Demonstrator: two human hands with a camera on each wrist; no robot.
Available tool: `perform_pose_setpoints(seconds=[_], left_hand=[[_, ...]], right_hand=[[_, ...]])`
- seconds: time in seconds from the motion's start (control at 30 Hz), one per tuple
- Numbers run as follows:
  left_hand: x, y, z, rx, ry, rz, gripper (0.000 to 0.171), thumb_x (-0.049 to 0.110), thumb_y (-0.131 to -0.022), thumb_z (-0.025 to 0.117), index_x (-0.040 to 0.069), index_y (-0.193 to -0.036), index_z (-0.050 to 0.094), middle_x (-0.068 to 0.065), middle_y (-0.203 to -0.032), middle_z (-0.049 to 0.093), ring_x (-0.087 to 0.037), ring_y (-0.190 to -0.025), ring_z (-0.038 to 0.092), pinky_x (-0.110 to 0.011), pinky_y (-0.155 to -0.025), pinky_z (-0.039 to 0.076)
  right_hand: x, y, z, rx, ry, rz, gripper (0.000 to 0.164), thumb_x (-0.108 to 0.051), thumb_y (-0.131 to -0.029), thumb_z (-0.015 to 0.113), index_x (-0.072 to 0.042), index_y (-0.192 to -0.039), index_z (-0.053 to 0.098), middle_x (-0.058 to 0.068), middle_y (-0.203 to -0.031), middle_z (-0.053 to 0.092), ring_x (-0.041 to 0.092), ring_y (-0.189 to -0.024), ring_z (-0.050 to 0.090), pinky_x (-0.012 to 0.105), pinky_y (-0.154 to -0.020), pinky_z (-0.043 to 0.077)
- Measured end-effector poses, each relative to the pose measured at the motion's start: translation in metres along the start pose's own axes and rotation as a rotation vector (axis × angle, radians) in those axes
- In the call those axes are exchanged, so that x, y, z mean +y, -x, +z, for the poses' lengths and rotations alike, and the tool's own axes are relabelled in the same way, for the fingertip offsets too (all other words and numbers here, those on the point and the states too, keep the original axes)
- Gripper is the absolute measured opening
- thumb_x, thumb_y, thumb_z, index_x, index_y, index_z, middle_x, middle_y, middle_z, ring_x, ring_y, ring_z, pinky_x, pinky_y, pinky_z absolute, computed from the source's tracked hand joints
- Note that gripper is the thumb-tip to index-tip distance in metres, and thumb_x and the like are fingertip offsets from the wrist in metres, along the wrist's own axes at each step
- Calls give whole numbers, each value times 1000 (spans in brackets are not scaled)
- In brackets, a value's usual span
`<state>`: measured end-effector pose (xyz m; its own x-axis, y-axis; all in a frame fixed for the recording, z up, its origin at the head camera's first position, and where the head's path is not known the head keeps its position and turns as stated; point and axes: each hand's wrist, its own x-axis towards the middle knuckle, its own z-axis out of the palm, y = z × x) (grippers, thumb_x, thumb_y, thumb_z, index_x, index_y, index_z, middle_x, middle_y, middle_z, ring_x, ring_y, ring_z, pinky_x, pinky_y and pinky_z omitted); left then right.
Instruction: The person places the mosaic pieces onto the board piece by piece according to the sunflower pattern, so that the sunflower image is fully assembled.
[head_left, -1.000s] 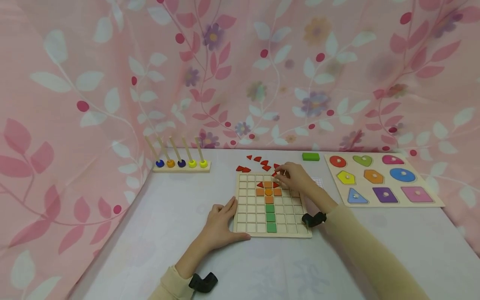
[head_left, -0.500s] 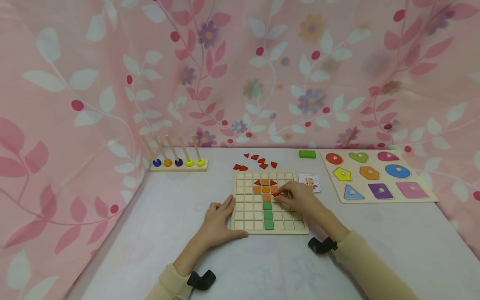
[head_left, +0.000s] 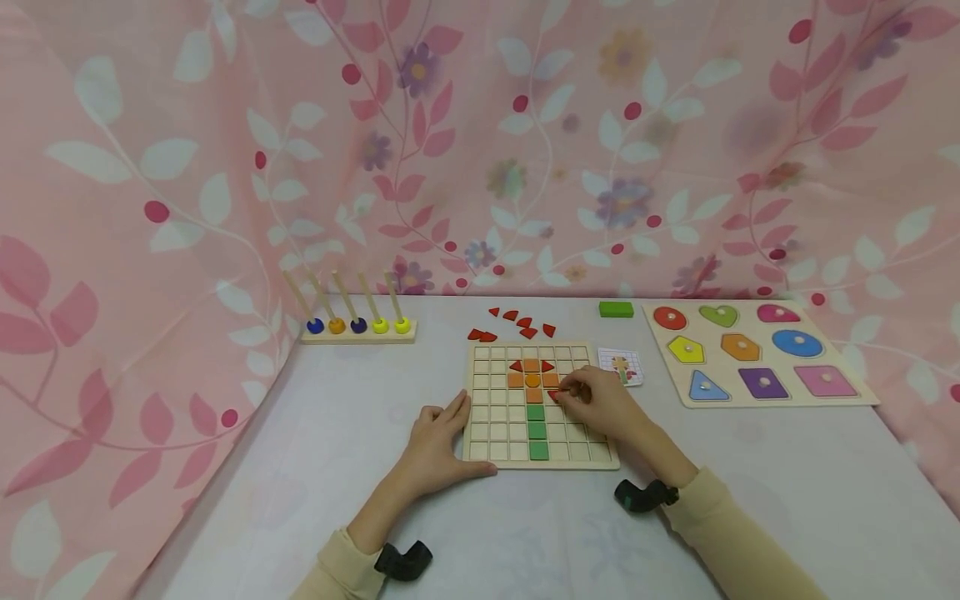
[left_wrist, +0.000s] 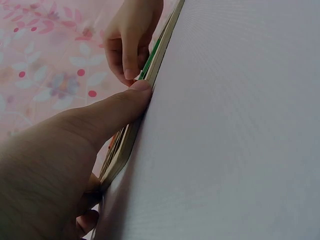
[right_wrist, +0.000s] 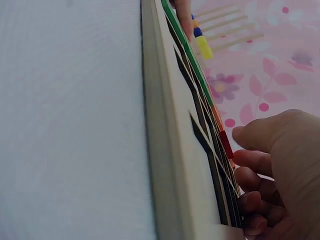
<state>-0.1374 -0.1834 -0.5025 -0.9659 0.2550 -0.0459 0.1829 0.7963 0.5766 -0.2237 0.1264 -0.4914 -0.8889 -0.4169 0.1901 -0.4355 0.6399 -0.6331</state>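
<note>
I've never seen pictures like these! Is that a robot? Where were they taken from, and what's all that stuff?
No robot here: these are a person's two bare hands. The wide picture comes from a camera on the person's head. The two close-ups come from wrist cameras, so the table looks steeply tilted there. On it lie a grid board with coloured pieces, loose red pieces, a green block, a picture card, a shape puzzle and a peg stand with beads. The left hand rests against the grid board's near left corner. The right hand seems to pinch a red piece at the board.
</note>
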Motion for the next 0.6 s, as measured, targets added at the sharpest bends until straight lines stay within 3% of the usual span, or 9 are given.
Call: perform_pose_setpoints(seconds=[0.6], left_hand=[[0, -1, 2, 13, -12, 11, 121, 68, -75, 87, 7, -166, 35, -6, -176, 26, -25, -119, 37, -41, -93, 37]], right_hand=[[3, 2, 13, 81, 24, -43, 10, -15, -94, 81, -11, -104, 81, -3, -92, 69, 12, -79, 52, 27, -69, 45]])
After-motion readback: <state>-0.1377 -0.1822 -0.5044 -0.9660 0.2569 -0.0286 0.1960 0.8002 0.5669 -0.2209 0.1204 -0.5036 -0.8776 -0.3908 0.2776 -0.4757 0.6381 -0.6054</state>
